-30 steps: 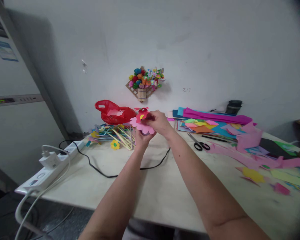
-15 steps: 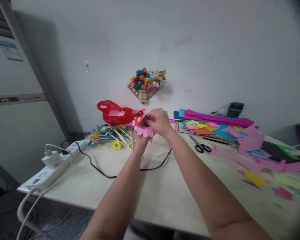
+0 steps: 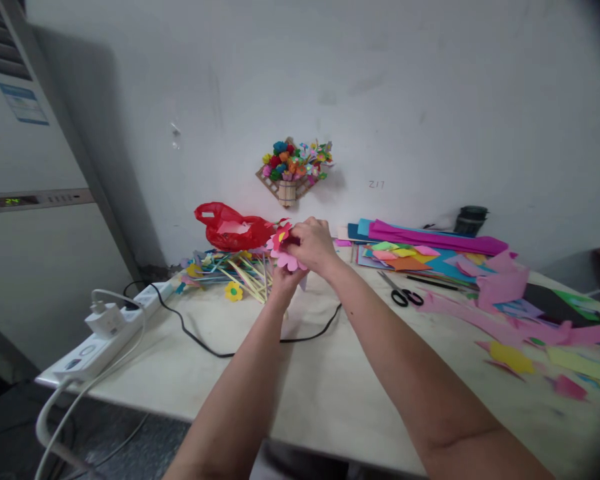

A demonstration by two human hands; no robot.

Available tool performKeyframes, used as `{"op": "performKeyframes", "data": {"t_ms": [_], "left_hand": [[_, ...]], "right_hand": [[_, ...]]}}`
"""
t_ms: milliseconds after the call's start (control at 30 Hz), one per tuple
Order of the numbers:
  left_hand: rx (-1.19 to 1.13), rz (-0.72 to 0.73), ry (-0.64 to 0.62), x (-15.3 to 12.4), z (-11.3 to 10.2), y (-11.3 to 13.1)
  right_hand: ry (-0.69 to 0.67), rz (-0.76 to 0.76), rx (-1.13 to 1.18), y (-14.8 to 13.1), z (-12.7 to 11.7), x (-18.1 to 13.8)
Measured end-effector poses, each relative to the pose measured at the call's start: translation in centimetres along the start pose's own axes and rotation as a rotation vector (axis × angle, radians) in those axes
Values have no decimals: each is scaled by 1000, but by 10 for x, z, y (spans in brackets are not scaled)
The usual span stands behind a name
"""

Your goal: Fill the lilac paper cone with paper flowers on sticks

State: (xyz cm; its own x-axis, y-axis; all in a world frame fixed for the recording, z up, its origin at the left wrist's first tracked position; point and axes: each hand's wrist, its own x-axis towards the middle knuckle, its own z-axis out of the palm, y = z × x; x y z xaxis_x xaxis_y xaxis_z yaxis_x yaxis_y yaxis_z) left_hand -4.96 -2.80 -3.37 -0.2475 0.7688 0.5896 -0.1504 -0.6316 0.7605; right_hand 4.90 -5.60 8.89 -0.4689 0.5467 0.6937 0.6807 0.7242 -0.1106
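Above the middle of the table, both hands meet at a small bunch of paper flowers. A pink paper flower [image 3: 287,261] faces me, with a red paper flower [image 3: 281,236] with a yellow centre just above it. My left hand [image 3: 284,283] is closed below the blooms and holds the bunch from underneath; most of its fingers are hidden by petals. From the right, my right hand [image 3: 312,245] has its fingers bent closed at the flowers' edge, gripping a bloom there. Its fingertips are partly hidden.
Scissors [image 3: 400,291] and a black pencil [image 3: 433,283] lie to the right, near pink paper scraps [image 3: 500,280]. Left are loose flower stems [image 3: 245,277], a red plastic bag [image 3: 230,227] and a power strip [image 3: 105,340]. A black cable [image 3: 200,343] crosses the table.
My right hand has shifted slightly left and down, closer over the flowers. The red flower has turned and now sits nearer the pink one. My left hand stays nearly in place.
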Motion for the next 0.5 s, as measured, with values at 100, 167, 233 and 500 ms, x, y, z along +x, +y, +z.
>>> {"op": "performKeyframes", "data": {"t_ms": [100,167,233,500], "left_hand": [[-23,-12,3,0,2,3],[-46,-8,5,0,3,5],[-64,2,16,1,2,5],[-77,15,67,3,-2,-2]], "right_hand": [[1,-4,3,-2,-1,1],[-2,-6,15,-1,-1,1],[-2,-3,41,1,-2,1],[105,102,381,14,-1,-3]]}}
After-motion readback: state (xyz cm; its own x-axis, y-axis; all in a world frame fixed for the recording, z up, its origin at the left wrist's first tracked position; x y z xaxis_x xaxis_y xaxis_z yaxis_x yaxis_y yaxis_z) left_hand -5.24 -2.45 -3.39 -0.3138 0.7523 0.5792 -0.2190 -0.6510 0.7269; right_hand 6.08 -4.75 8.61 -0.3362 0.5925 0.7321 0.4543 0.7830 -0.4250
